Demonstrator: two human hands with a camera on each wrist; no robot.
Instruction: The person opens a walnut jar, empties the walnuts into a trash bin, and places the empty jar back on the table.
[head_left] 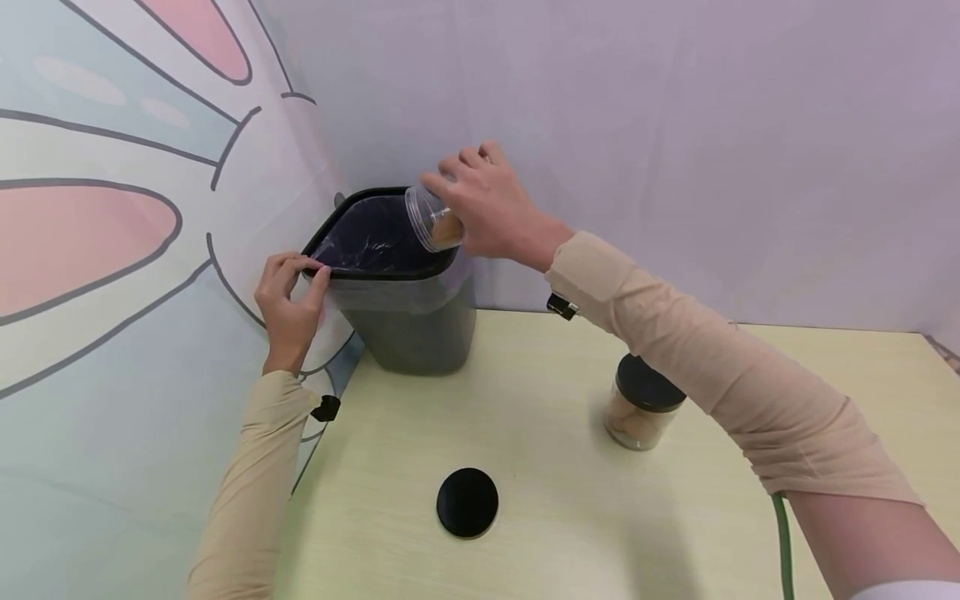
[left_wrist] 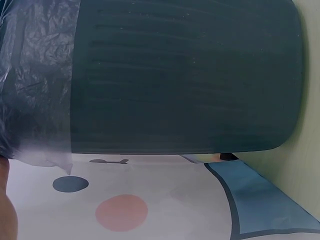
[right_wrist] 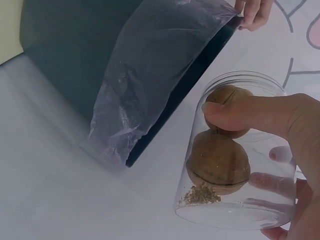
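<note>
- Fingers and thumb of the right hand (head_left: 491, 200) are clamped around a clear screw-top jar (head_left: 422, 218), tilted with its mouth over the right side of the waste bin (head_left: 420, 333).
- Thumb and fingers of the left hand (head_left: 288, 312) pinch the bin's black rim and plastic liner (head_left: 375, 242) at the near left corner.
- Two walnuts (right_wrist: 218, 160) and some crumbs (right_wrist: 201, 195) are inside the jar.
- Around: a black lid (head_left: 467, 502) lies flat on the table (head_left: 390, 500); a lidded jar (head_left: 637, 417) stands to its right, the right sleeve (head_left: 735, 375) crossing in front of it.
- Cartoon-printed wall (head_left: 112, 417) borders the bin's left; the table's far edge meets a pale backdrop (head_left: 675, 167). Table surface stretches between bin and lidded jar.
- Hidden: the bin's bottom; the left wrist view cuts off most of the left hand.
</note>
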